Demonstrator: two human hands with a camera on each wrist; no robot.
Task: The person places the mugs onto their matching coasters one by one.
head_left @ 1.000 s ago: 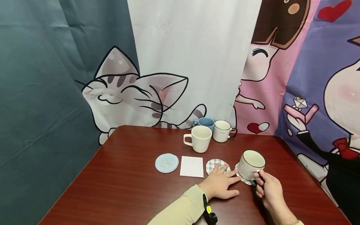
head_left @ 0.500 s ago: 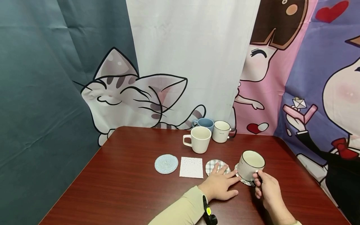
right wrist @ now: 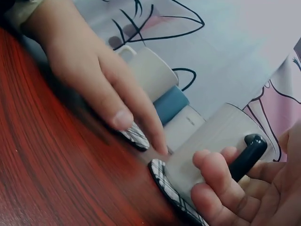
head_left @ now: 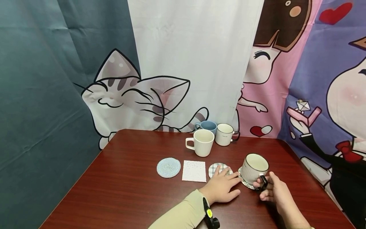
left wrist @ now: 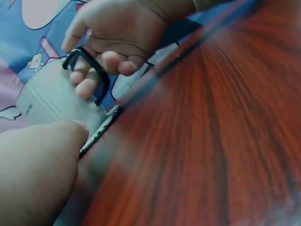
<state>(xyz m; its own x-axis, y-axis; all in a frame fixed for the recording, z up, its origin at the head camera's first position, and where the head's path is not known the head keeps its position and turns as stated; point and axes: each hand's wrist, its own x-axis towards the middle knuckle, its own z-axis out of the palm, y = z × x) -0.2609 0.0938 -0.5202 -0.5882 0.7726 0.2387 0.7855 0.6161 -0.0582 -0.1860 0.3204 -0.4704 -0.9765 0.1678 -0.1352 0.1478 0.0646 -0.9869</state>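
A cream mug (head_left: pixel 252 170) with a dark rim and black handle (head_left: pixel 264 183) stands upright on a round plaid coaster (right wrist: pixel 164 182) at the right. My right hand (head_left: pixel 276 192) is at that handle, its fingers loosely bent through the loop while the thumb stands away from it. My left hand (head_left: pixel 221 188) lies palm down with fingers spread. Its fingers (head_left: pixel 216 170) cover part of a second round plaid coaster (head_left: pixel 212 168), and one fingertip reaches the edge of the coaster beneath the mug.
Left of the hands lie a white speckled square coaster (head_left: pixel 194 171) and a pale blue round woven coaster (head_left: pixel 168 167). A white ribbed mug (head_left: pixel 203 143), a blue mug (head_left: pixel 210 126) and another black-handled mug (head_left: pixel 224 135) stand near the back edge of the brown table (head_left: pixel 114 190).
My right hand has loosened from the mug's handle, with the thumb lifted away and the fingers opening. The left hand has stayed nearly in place. The mug stands where it was.
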